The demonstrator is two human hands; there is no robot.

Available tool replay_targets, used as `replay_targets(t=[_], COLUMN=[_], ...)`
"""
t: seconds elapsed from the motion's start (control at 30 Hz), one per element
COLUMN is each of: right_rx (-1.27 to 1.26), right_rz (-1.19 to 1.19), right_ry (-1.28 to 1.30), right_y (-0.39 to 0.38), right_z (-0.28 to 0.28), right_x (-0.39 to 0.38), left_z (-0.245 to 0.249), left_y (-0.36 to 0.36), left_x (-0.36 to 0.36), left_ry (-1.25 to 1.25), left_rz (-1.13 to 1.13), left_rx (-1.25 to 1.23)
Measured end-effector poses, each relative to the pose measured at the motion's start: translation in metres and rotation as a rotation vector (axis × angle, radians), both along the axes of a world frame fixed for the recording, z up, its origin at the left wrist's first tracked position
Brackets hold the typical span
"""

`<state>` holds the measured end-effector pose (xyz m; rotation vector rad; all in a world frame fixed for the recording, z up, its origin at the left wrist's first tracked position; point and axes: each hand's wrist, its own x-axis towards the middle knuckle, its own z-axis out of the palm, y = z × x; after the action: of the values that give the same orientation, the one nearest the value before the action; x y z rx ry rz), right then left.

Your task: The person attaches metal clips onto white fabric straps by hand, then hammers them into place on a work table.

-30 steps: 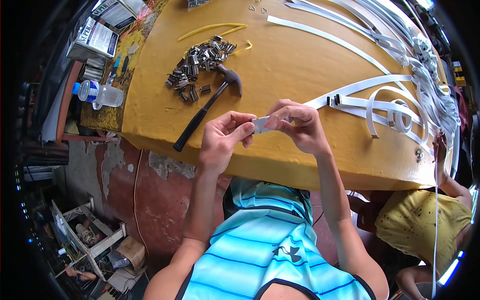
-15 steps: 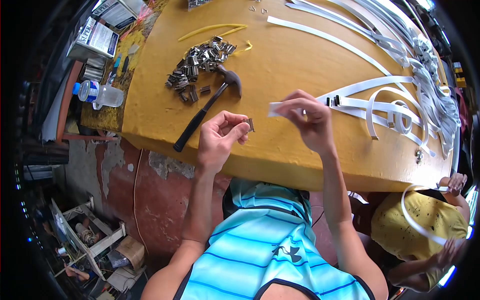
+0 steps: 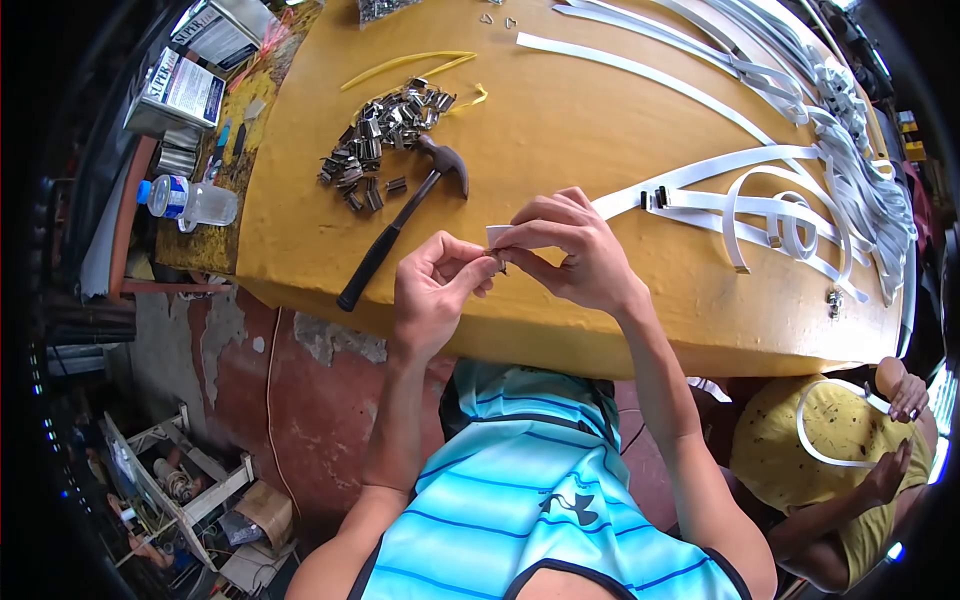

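My left hand (image 3: 436,285) pinches a small metal clip (image 3: 499,262) between thumb and fingers. Close against it, my right hand (image 3: 575,250) holds a white strap (image 3: 600,206), whose end shows just above the clip. The strap runs from behind the right fingers across the table to the right. Fingertips partly cover the clip, so whether the strap is inside it cannot be made out. A hammer (image 3: 405,222) lies left of my hands, its head beside a pile of metal clips (image 3: 385,130).
Many white straps (image 3: 850,190) cover the right of the yellow table (image 3: 520,130). Yellow strips (image 3: 420,68) lie behind the clips. A bottle (image 3: 195,202) and cans (image 3: 180,90) stand left. A co-worker in yellow (image 3: 820,440) holds a strap at lower right.
My right hand has moved left and down with the strap, up to the clip in my left hand. The co-worker's hands and strap have shifted slightly.
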<state>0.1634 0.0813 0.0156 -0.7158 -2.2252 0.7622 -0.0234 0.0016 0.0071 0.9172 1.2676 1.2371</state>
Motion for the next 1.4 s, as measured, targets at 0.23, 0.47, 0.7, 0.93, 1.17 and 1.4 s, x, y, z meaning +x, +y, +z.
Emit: replay_targets(t=[0.23,0.47,0.7,0.93,1.17,1.4], right_rx=[0.007,-0.082,-0.406,-0.555,-0.686,-0.677], right_rz=[0.003,0.000,-0.086,0.007,0.009,-0.009], right_ry=[0.010,0.047,0.111,0.014,0.005,0.021], right_y=[0.000,0.002,-0.005,-0.003,0.000,-0.002], right_z=[-0.005,0.003,0.020,0.022,0.014,0.011], right_x=[-0.002,0.002,0.014,0.009,0.008,0.002], left_z=[-0.004,-0.004,-0.014,-0.013,-0.013,-0.017], left_y=[-0.002,-0.002,-0.002,-0.002,-0.002,-0.003], left_x=[0.000,-0.003,-0.008,-0.007,-0.007,-0.008], left_ry=[0.042,0.048,-0.078,-0.073,-0.100,-0.153], left_rz=[-0.003,0.000,0.012,-0.029,-0.038,-0.046], left_rx=[0.051,0.029,-0.037,-0.004,-0.005,0.001])
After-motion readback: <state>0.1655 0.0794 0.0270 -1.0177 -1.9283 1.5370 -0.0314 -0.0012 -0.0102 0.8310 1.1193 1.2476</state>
